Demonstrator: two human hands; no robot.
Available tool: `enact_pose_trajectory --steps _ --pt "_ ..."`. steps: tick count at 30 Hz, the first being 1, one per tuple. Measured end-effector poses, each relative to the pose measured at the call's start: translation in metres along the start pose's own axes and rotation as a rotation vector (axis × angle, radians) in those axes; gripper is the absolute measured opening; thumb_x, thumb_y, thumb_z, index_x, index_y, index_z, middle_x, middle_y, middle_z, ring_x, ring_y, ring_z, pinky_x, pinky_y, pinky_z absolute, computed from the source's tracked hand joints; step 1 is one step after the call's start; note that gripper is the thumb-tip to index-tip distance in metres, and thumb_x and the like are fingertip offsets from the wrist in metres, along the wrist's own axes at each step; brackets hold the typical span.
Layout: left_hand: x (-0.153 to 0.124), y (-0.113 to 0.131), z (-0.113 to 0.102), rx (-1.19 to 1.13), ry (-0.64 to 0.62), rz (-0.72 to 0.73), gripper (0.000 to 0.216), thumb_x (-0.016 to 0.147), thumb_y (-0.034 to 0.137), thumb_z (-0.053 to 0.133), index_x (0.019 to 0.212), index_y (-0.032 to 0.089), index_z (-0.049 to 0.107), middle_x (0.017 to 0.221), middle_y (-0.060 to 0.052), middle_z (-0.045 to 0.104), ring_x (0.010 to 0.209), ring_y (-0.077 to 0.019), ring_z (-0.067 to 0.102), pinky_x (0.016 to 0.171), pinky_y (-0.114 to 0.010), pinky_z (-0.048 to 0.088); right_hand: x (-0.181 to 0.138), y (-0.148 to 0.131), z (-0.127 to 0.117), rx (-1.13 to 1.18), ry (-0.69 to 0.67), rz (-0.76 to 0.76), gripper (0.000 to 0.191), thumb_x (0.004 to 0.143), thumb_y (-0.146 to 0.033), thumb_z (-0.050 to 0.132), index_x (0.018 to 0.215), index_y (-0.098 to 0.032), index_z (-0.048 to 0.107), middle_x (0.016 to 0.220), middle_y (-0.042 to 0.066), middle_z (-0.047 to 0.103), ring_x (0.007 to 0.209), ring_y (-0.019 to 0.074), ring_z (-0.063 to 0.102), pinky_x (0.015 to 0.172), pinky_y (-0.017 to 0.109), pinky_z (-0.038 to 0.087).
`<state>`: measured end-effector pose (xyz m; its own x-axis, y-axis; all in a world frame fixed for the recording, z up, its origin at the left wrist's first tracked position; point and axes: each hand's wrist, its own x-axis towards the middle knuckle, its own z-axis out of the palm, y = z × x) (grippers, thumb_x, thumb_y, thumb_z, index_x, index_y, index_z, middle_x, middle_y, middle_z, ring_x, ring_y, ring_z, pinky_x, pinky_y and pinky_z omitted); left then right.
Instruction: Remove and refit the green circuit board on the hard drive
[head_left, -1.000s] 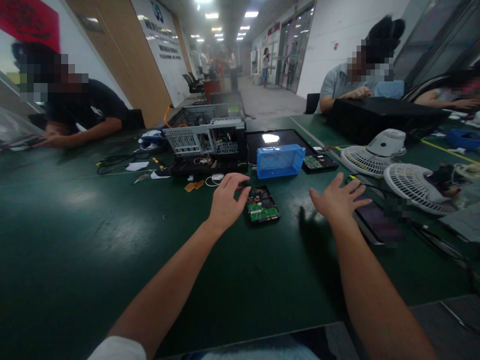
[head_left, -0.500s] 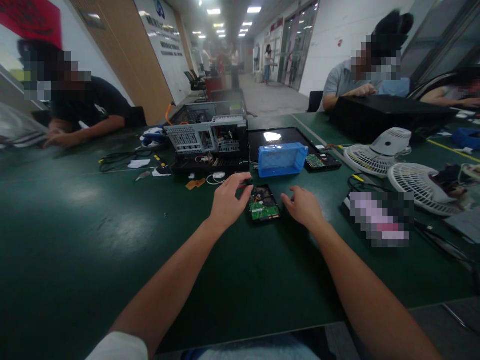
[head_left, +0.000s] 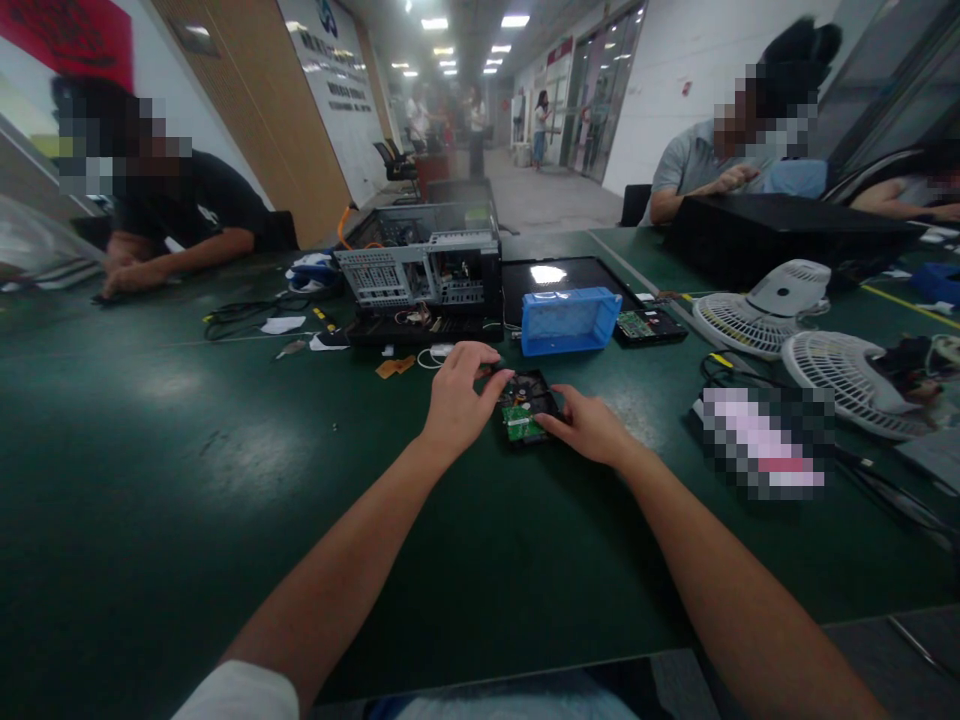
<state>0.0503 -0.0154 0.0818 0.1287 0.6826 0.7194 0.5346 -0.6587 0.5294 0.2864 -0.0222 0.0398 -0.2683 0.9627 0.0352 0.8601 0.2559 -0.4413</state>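
Observation:
A hard drive (head_left: 525,398) lies on the green table in front of me, its green circuit board facing up. My left hand (head_left: 463,395) is at its far left corner, thumb and bent fingers closed about that edge; what is between the fingertips is partly hidden. From the other side, my right hand (head_left: 589,425) grips the right edge, with the thumb over the circuit board and the index finger at the far right side. Just beyond the drive stands a blue plastic bin (head_left: 570,322), tipped on its side.
An opened computer case (head_left: 420,275) stands behind my left hand. Right of the bin lies another hard drive (head_left: 651,324). White fan parts (head_left: 750,320), cables and a blurred-out pink item (head_left: 761,435) lie to the right. People sit at both far sides, one behind a black box (head_left: 787,235).
My right hand has moved left onto the hard drive and closed on its right edge. The left hand stays at the left corner. The view has shifted slightly.

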Motion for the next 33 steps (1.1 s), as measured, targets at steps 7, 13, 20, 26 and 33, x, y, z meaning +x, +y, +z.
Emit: enact_pose_trajectory --steps 7,13,20,26,33 --pt "0.0027 -0.0009 -0.0025 0.000 -0.044 0.033 0.019 0.096 0.015 0.060 0.113 0.022 0.060 0.113 -0.005 0.065 0.105 -0.0190 0.064 0.088 -0.037 0.060 -0.0001 0.0017 0.0008 0.001 0.009 0.002 0.062 0.094 -0.061 0.055 0.140 -0.020 0.052 0.088 0.007 0.072 0.071 0.0189 0.065 0.058 0.026 0.037" --pt "0.0020 -0.0011 -0.0015 0.016 0.008 -0.022 0.020 0.089 0.027 0.073 0.102 0.021 0.060 0.107 -0.004 0.063 0.095 -0.0189 0.064 0.077 -0.033 0.060 -0.0006 -0.0004 0.0002 -0.007 0.003 0.009 0.060 0.094 -0.060 0.055 0.140 -0.021 0.052 0.088 0.007 0.073 0.071 0.0194 0.065 0.057 0.026 0.036" --pt "0.0011 0.0018 -0.0005 0.024 0.038 0.009 0.009 0.093 0.022 0.066 0.100 0.021 0.059 0.107 -0.005 0.062 0.102 -0.0203 0.062 0.080 -0.035 0.059 -0.0009 -0.0033 -0.0011 -0.037 0.001 0.018 0.059 0.094 -0.060 0.054 0.140 -0.021 0.052 0.088 0.007 0.073 0.073 0.0206 0.067 0.058 0.027 0.038" --pt "0.0011 0.0038 -0.0014 0.063 0.003 0.033 0.014 0.098 0.017 0.057 0.109 0.022 0.062 0.112 -0.006 0.064 0.107 -0.0209 0.063 0.089 -0.038 0.058 -0.0007 -0.0032 -0.0011 -0.040 0.001 0.009 0.061 0.094 -0.061 0.053 0.139 -0.020 0.053 0.088 0.007 0.073 0.072 0.0202 0.066 0.058 0.027 0.037" --pt "-0.0039 -0.0031 0.0055 -0.029 -0.060 -0.100 0.030 0.091 0.031 0.073 0.115 0.023 0.056 0.107 -0.004 0.070 0.087 -0.0188 0.072 0.080 -0.037 0.062 -0.0008 -0.0032 -0.0009 -0.051 0.006 -0.004 0.059 0.095 -0.060 0.052 0.138 -0.019 0.054 0.085 0.006 0.073 0.072 0.0204 0.066 0.058 0.028 0.037"
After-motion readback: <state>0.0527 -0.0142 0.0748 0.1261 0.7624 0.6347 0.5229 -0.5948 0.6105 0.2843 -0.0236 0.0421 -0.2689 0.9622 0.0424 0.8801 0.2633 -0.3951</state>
